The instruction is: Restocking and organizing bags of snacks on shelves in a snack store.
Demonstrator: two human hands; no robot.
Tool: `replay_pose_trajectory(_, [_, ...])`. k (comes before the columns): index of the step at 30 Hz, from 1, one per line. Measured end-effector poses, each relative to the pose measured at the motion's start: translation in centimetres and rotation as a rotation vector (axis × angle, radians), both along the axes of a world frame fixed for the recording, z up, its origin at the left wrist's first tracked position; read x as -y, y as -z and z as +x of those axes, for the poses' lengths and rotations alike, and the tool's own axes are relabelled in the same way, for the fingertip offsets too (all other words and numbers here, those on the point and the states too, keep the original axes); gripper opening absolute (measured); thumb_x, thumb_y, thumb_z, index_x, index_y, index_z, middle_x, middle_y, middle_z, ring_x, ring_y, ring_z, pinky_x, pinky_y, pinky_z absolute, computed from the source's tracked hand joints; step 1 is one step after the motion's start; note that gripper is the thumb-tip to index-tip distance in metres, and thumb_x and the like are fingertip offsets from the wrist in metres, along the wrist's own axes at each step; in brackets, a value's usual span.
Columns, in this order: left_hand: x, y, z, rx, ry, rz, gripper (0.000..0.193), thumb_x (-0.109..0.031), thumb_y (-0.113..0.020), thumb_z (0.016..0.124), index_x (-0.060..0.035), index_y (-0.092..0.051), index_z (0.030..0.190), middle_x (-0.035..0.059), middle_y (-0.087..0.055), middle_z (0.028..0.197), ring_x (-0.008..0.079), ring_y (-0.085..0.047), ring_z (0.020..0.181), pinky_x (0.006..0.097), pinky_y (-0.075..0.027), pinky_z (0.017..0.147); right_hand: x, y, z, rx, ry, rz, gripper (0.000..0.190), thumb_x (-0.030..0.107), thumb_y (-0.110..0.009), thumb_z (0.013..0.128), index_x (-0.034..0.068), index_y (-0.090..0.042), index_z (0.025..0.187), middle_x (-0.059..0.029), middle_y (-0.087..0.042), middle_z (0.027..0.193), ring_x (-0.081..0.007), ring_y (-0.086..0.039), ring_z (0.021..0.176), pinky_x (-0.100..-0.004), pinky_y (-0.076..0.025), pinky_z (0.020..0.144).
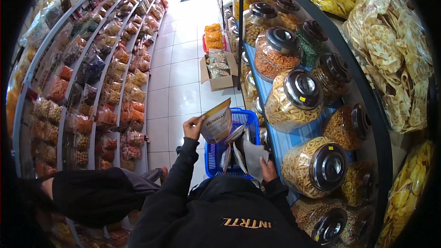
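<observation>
My left hand [192, 128] grips the upper left edge of a gold and white printed pouch [216, 124], raised over the left side of a blue plastic shopping basket [255, 125]. The pouch bears writing. On the basket's right side, my right hand [268, 170] holds a plain pale grey pouch or sheet [254, 158] by its edge, thumb on the near face. Between the two hands several more flat pouches [238, 158] stand on edge in the basket. Its slotted bottom shows among them. What carries the basket is hidden.
Large snack jars [296, 100] with dark lids crowd the blue-covered shelf [306, 129] close on my right. Racks of bagged snacks [110, 93] line the left. Another person [93, 193] is close at my left. A cardboard box [217, 83] of packets stands on the tiled floor [182, 72] ahead.
</observation>
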State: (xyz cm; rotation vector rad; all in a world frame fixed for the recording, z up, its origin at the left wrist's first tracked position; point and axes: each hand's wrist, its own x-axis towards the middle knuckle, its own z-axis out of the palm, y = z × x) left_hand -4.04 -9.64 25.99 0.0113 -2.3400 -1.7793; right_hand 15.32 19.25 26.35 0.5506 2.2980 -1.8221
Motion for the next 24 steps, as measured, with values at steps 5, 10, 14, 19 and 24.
replay_pose_trajectory(5, [0.3,-11.7,0.6,-0.113,-0.081,0.279,0.026,-0.022,-0.065,0.084,0.0034,-0.066,0.084,0.0042,-0.064,0.073,0.0078,-0.056,0.062,0.0213,-0.044,0.058,0.0,4.3,-3.8,-0.010,0.354,-0.721,0.054,0.042,-0.045,0.092,-0.003,-0.049,0.121,-0.0153,-0.055,0.117,-0.0258,-0.055,0.101,-0.0354,-0.042,0.085])
replay_pose_trajectory(10, [0.8,-17.2,2.0,-0.014,0.044,0.660,0.030,-0.029,-0.058,0.088,0.0013,-0.062,0.087,0.0042,-0.063,0.079,0.0096,-0.058,0.066,0.0230,-0.046,0.061,3.7,-1.4,-6.0,0.199,0.220,-0.975,0.050,0.041,-0.043,0.093,0.002,-0.046,0.124,-0.0150,-0.054,0.120,-0.0250,-0.056,0.105,-0.0387,-0.048,0.086])
replay_pose_trajectory(14, [-0.3,-14.2,3.0,0.278,0.123,1.107,0.046,-0.039,-0.047,0.092,0.0007,-0.051,0.114,0.0133,-0.061,0.107,0.0218,-0.061,0.093,0.0331,-0.050,0.077,5.8,-5.5,-5.7,0.190,0.020,-1.362,0.047,0.037,-0.036,0.095,0.003,-0.044,0.126,-0.0148,-0.052,0.123,-0.0273,-0.054,0.110,-0.0396,-0.047,0.090])
replay_pose_trajectory(19, [-1.3,-9.3,6.4,0.411,0.285,1.447,0.055,-0.045,-0.034,0.094,-0.0013,-0.044,0.125,0.0176,-0.055,0.119,0.0287,-0.058,0.103,0.0383,-0.049,0.085,6.4,-2.5,-4.8,0.189,0.103,-1.340,0.046,0.037,-0.035,0.095,0.005,-0.043,0.127,-0.0141,-0.053,0.123,-0.0283,-0.054,0.109,-0.0423,-0.046,0.091])
replay_pose_trajectory(24, [-2.1,-2.9,8.1,0.343,0.356,1.585,0.061,-0.049,-0.038,0.090,-0.0014,-0.041,0.128,0.0191,-0.050,0.124,0.0329,-0.056,0.106,0.0445,-0.050,0.085,6.9,-1.4,-4.2,0.156,0.155,-1.257,0.046,0.039,-0.039,0.094,0.005,-0.045,0.125,-0.0123,-0.054,0.122,-0.0258,-0.056,0.107,-0.0391,-0.048,0.087])
